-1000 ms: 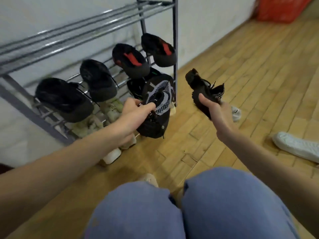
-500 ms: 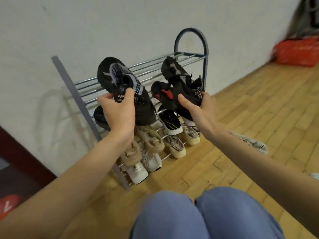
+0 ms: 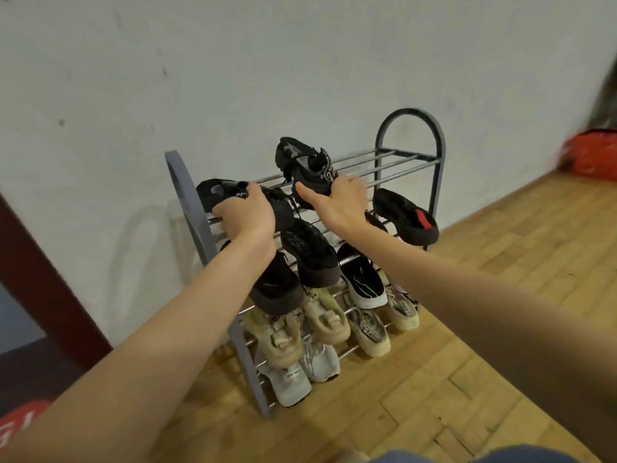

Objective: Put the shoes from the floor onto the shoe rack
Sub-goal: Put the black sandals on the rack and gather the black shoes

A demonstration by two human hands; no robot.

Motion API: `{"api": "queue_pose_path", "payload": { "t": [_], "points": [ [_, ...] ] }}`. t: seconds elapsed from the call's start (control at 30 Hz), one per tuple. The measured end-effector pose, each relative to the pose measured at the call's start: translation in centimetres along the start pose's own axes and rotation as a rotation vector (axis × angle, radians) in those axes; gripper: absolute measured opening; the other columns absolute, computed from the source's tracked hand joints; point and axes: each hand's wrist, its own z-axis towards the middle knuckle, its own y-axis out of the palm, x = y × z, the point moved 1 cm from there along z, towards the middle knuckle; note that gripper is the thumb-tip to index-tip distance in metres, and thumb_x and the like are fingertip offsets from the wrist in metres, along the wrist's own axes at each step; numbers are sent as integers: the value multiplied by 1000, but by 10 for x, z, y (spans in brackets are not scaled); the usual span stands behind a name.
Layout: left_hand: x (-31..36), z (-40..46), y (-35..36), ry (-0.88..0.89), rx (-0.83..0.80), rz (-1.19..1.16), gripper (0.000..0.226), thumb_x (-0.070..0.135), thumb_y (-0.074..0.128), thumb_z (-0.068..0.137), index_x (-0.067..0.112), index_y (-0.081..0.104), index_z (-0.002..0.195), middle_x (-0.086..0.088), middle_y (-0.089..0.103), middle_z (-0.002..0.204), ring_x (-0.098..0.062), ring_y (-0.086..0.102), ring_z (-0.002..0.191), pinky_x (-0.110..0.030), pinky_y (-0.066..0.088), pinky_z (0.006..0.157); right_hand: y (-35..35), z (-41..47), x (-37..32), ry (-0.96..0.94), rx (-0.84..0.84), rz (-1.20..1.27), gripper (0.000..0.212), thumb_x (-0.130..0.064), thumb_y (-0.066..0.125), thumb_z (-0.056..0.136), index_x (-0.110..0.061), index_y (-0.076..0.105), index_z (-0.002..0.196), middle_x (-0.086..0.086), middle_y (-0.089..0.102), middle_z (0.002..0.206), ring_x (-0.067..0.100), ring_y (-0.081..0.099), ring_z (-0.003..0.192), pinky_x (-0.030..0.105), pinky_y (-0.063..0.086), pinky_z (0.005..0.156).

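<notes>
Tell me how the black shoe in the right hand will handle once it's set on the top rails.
The black shoe is probably light: the right hand lifts it alone. Its upper looks soft, likely to flex. On the top shelf rails it could tip or slide.

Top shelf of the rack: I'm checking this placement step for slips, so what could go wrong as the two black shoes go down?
1. The top shelf is only thin spaced bars, so the shoe in the right hand, toe raised, may tip or slide through.
2. The left hand holds its black shoe at the rack's left end, where it could drop off the side.
</notes>
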Motion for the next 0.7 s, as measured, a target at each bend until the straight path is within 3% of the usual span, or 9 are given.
{"api": "queue_pose_path", "payload": {
  "t": [0.13,0.23,0.33,0.43,0.5,0.6,0.7],
  "points": [
    [3,0,-3,-56,-73,-6,50,34,46,88,7,44,130,-14,52,129,-30,56,111,-37,47,79,9,11,-6,9,-70,-93,71,-71,54,78,-4,64,98,19,60,114,37,46,119,44,40,99],
    [6,0,-9,-110,-111,0,55,34,44,77,12,50,127,-12,53,130,-30,59,106,-38,52,74,9,7,-4,-33,-89,-129,81,-72,56,76,-2,56,118,17,57,121,35,43,124,43,38,102],
    [9,-6,-18,-113,-85,47,53,32,44,79,15,51,129,-8,45,136,-28,53,112,-42,52,88,4,2,2,-19,-129,36,68,-57,63,78,-5,51,121,16,58,120,34,50,119,47,44,100],
    [6,-23,-30,-55,-64,142,53,33,42,87,12,44,136,-10,36,142,-29,42,122,-42,40,102,-8,-9,9,-40,-192,90,51,-42,62,85,-8,50,121,14,59,116,32,55,112,47,47,97],
    [-1,-41,-38,74,-22,275,50,33,41,91,7,41,134,-12,32,142,-30,37,127,-36,35,99,-19,-18,17,-54,-221,57,51,-39,59,89,-6,47,126,15,57,122,32,53,116,43,46,97],
    [-12,-70,-46,443,40,439,44,25,51,88,8,42,128,-11,35,135,-22,39,119,-37,34,100,-40,-31,32,-71,-253,-44,50,-36,56,93,-1,46,127,16,55,122,32,52,117,38,42,91],
    [-23,-89,-37,728,-126,417,40,15,56,85,11,46,123,-2,42,121,-14,46,107,-31,41,95,-63,-37,54,-91,-287,-115,43,-32,57,93,-2,50,122,14,59,112,31,56,107,34,43,81]
  ]
}}
